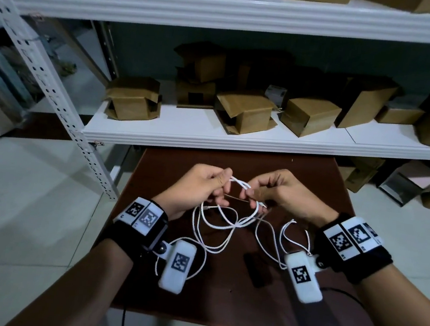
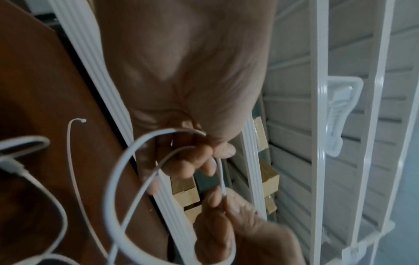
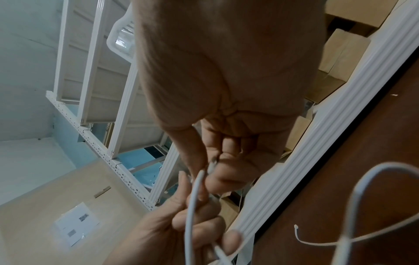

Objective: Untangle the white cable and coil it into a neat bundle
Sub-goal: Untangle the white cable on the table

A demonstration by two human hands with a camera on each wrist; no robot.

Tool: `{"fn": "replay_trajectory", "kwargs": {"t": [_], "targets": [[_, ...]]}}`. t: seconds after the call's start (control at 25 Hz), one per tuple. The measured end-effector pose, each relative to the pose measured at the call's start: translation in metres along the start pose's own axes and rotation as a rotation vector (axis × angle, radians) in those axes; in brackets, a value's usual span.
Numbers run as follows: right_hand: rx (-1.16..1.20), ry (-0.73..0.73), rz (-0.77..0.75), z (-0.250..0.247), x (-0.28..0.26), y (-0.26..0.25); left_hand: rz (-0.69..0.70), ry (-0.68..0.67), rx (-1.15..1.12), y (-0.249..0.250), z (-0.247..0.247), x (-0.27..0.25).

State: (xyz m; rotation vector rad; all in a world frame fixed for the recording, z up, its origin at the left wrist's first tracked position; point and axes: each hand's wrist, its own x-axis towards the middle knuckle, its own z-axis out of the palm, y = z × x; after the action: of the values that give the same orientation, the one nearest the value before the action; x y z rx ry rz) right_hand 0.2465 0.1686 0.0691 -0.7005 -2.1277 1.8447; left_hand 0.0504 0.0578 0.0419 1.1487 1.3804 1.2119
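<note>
The white cable (image 1: 241, 184) is stretched as a short doubled run between my two hands above the brown table (image 1: 220, 301). My left hand (image 1: 223, 187) pinches it with curled fingers. My right hand (image 1: 252, 193) pinches the other side, a few centimetres away. Several loose loops (image 1: 218, 225) hang below the hands and lie tangled on the table. The left wrist view shows the left hand's fingertips (image 2: 211, 152) closed on a strand, with a big loop (image 2: 111, 184) drooping from it. In the right wrist view the right thumb and fingers (image 3: 211, 172) squeeze the cable (image 3: 191, 200).
A thin white tie strip (image 3: 317, 243) lies on the table near the loops. A dark flat object (image 1: 255, 270) sits between my wrists. A white metal shelf (image 1: 211, 138) with several cardboard boxes (image 1: 246, 110) juts over the table's far edge. Its perforated post (image 1: 56, 98) stands at the left.
</note>
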Motion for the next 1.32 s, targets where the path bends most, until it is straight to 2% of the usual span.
{"fn": "replay_trajectory", "kwargs": {"t": [0.08,0.16,0.24,0.4,0.52,0.6,0.76,0.92,1.12,1.32], "targets": [[-0.007,0.019,-0.013,-0.006,0.000,-0.001,-0.111,0.028,-0.202,0.007,-0.007,0.000],[-0.024,0.031,-0.028,-0.012,-0.001,-0.002,-0.217,0.000,-0.353,0.015,-0.015,-0.002],[-0.048,0.034,-0.033,-0.017,-0.003,-0.004,-0.270,-0.003,-0.390,0.017,-0.018,-0.003],[0.009,0.078,-0.028,-0.017,-0.006,-0.007,-0.178,0.061,-0.303,0.012,-0.009,-0.002],[0.263,0.120,0.023,-0.008,-0.005,-0.008,-0.099,0.079,-0.320,0.012,-0.002,0.000],[0.462,0.101,0.110,-0.002,-0.005,-0.011,-0.084,0.073,-0.313,0.011,0.003,0.001],[0.602,0.019,0.190,0.004,-0.007,-0.017,-0.086,0.079,-0.356,0.008,0.010,0.005],[0.542,0.096,0.163,0.006,-0.005,-0.011,-0.095,0.098,-0.502,0.007,0.011,0.006],[0.493,0.188,0.129,0.004,-0.001,-0.009,-0.162,0.014,-0.856,0.019,0.002,0.002],[0.290,0.255,0.031,-0.003,-0.001,-0.013,-0.148,0.069,-0.875,0.019,0.003,-0.003]]}}
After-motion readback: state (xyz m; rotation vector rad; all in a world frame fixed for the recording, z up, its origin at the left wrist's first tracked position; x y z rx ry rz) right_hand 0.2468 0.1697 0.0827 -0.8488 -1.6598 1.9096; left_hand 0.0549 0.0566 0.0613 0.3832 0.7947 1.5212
